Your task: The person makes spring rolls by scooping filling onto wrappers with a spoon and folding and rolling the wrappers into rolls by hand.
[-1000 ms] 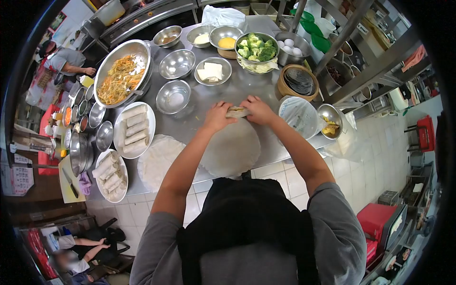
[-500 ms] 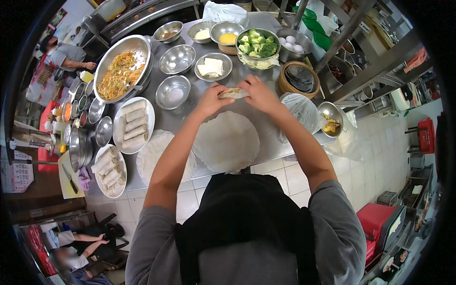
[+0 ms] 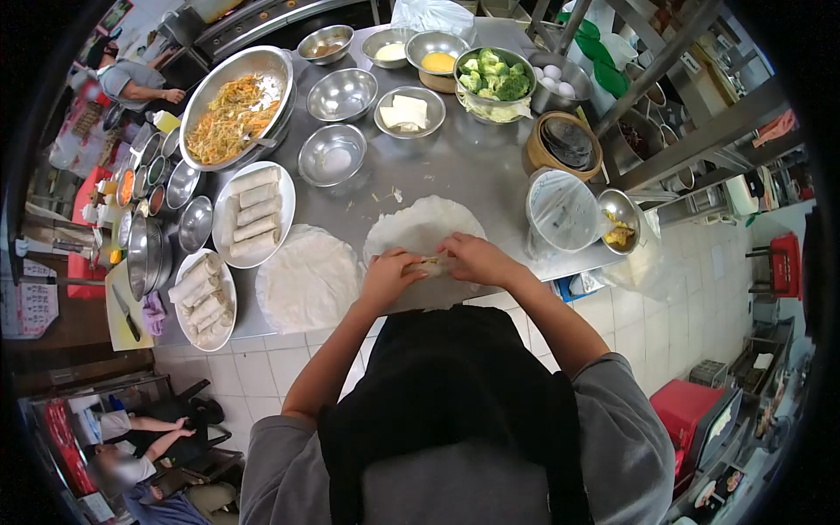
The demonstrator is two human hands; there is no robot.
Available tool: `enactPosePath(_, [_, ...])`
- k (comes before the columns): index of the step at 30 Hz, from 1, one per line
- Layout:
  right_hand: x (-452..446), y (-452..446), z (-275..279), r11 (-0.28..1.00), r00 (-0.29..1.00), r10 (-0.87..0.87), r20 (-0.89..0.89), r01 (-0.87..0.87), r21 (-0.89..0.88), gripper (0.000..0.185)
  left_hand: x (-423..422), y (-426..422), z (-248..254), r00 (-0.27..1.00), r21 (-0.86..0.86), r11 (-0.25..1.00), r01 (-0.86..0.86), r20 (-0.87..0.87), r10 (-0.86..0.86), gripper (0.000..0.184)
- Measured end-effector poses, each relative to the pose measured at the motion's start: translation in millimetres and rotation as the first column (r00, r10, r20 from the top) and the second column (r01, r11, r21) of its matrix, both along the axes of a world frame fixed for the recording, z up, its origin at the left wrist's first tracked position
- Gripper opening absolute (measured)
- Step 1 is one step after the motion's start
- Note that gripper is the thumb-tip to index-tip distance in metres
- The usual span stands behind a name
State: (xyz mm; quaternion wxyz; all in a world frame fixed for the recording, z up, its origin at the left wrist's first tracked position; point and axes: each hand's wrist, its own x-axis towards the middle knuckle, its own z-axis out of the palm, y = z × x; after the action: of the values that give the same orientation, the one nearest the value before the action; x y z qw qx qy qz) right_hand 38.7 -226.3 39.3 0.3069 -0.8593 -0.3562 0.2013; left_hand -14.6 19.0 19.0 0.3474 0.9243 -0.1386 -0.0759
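A partly rolled spring roll (image 3: 430, 266) with some filling showing lies over the near part of a round, thin wrapper sheet (image 3: 422, 219). My left hand (image 3: 392, 276) is closed around its left end, fingers curled. At the other end my right hand (image 3: 478, 260) pinches it, partly covering it. Left of my hands lies a stack of round wrappers (image 3: 306, 278). Finished rolls lie in rows on an oval white plate (image 3: 287, 219), and more rolls are piled on a second white plate (image 3: 229, 306) nearer the table edge.
A big steel bowl of shredded vegetable filling (image 3: 282, 66) stands at the back left. Bowls with tofu-like white blocks (image 3: 404, 114), broccoli (image 3: 495, 74) and eggs (image 3: 551, 79) line the back. A bamboo steamer (image 3: 535, 157) and plastic-lined tub (image 3: 560, 210) stand right. Two other people are at left.
Both hands have come back toward my body with the roll, from beyond the wrapper sheet onto its near part. Small filling scraps now show on the table where they were.
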Motion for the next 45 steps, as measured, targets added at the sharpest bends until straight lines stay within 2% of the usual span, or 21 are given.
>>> enactPosePath(2, [1, -3, 4, 0.999, 0.995, 0.021, 0.095, -0.017, -0.036, 0.048, 1, -1, -6, 1.0, -0.065, 0.997, -0.028, 0.008, 0.029, 0.03])
enactPosePath(6, [4, -9, -6, 0.999, 0.996, 0.0, 0.091, 0.005, -0.049, 0.046, 2, -1, -6, 0.998, -0.172, 0.983, -0.06, -0.009, 0.059, 0.029])
enactPosePath(10, [2, -17, -12, 1.0, 0.998, -0.009, 0.067, 0.01, -0.009, 0.044, 2, -3, -10, 0.98, 0.012, 1.0, -0.013, 0.197, 0.01, 0.027])
enactPosePath(11, [4, -19, -16, 1.0, 0.997, -0.01, 0.082, 0.008, 0.018, 0.044, 5, -2, -12, 0.983, -0.016, 0.999, -0.029, 0.182, 0.032, 0.027])
enactPosePath(13, [11, -28, -15, 0.992, 0.997, -0.074, 0.014, 0.072, 0.103, 0.046, 5, 8, -16, 0.987, -0.07, 0.995, -0.069, 0.142, 0.078, 0.028])
enactPosePath(14, [17, -30, -15, 0.984, 0.994, -0.103, -0.023, 0.105, 0.144, 0.047, 7, 16, -18, 0.975, -0.098, 0.98, -0.173, 0.126, 0.184, 0.028])
enactPosePath(16, [35, -27, -17, 0.966, 0.965, -0.254, 0.064, 0.25, 0.067, 0.043, 12, 35, -20, 0.919, -0.146, 0.917, -0.371, 0.085, 0.385, 0.029])
enactPosePath(17, [42, -22, -18, 0.946, 0.939, -0.325, 0.11, 0.324, 0.033, 0.042, 14, 37, -22, 0.89, -0.06, 0.904, -0.423, 0.159, 0.427, 0.029])
enactPosePath(19, [56, -2, -39, 0.888, 0.849, -0.46, 0.259, 0.438, 0.141, 0.035, 18, 39, -25, 0.816, 0.094, 0.841, -0.532, 0.321, 0.481, 0.029])
enactPosePath(20, [60, 5, -48, 0.853, 0.789, -0.522, 0.325, 0.481, 0.202, 0.032, 19, 38, -27, 0.831, 0.094, 0.848, -0.521, 0.285, 0.479, 0.03])
enactPosePath(23, [65, 16, -44, 0.833, 0.832, -0.552, 0.059, 0.552, 0.017, 0.026, 22, 42, -40, 0.862, 0.095, 0.875, -0.474, 0.255, 0.439, 0.032])
enactPosePath(25, [70, 12, -44, 0.859, 0.861, -0.507, 0.029, 0.508, -0.061, 0.024, 21, 44, -47, 0.871, 0.098, 0.904, -0.416, 0.328, 0.365, 0.031])
enactPosePath(26, [72, 9, -43, 0.869, 0.874, -0.486, 0.015, 0.484, -0.1, 0.023, 20, 44, -51, 0.883, 0.02, 0.907, -0.421, 0.239, 0.404, 0.03])
enactPosePath(28, [68, 3, -41, 0.896, 0.878, -0.445, 0.176, 0.439, 0.069, 0.021, 19, 39, -44, 0.89, -0.132, 0.886, -0.443, 0.05, 0.453, 0.028])
enactPosePath(29, [67, 1, -40, 0.903, 0.867, -0.428, 0.257, 0.402, 0.15, 0.019, 18, 37, -41, 0.886, -0.187, 0.875, -0.447, 0.046, 0.462, 0.028])
enactPosePath(32, [70, -3, -38, 0.827, 0.886, -0.45, -0.111, 0.46, 0.324, 0.015, 16, 33, -35, 0.875, -0.29, 0.851, -0.439, 0.077, 0.478, 0.028])
enactPosePath(35, [83, -9, -34, 0.814, 0.888, -0.46, -0.032, 0.436, 0.383, 0.012, 28, 32, -29, 0.865, -0.304, 0.856, -0.419, 0.153, 0.478, 0.031])
enactPosePath(37, [97, -6, -30, 0.828, 0.883, -0.469, -0.013, 0.445, 0.341, 0.013, 47, 32, -27, 0.86, -0.349, 0.833, -0.429, 0.125, 0.495, 0.032])
enactPosePath(41, [118, -3, -52, 0.862, 0.881, -0.473, 0.022, 0.458, 0.216, 0.021, 68, 38, -23, 0.872, -0.242, 0.858, -0.454, 0.079, 0.483, 0.04])
enactPosePath(44, [89, 10, -31, 0.861, 0.763, -0.497, 0.413, 0.491, 0.13, 0.031, 59, 42, -22, 0.86, -0.278, 0.826, -0.49, -0.001, 0.51, 0.047])
enactPosePath(45, [77, 16, -24, 0.899, 0.797, -0.432, 0.423, 0.42, 0.128, 0.034, 49, 42, -22, 0.854, -0.292, 0.813, -0.503, -0.028, 0.519, 0.049])
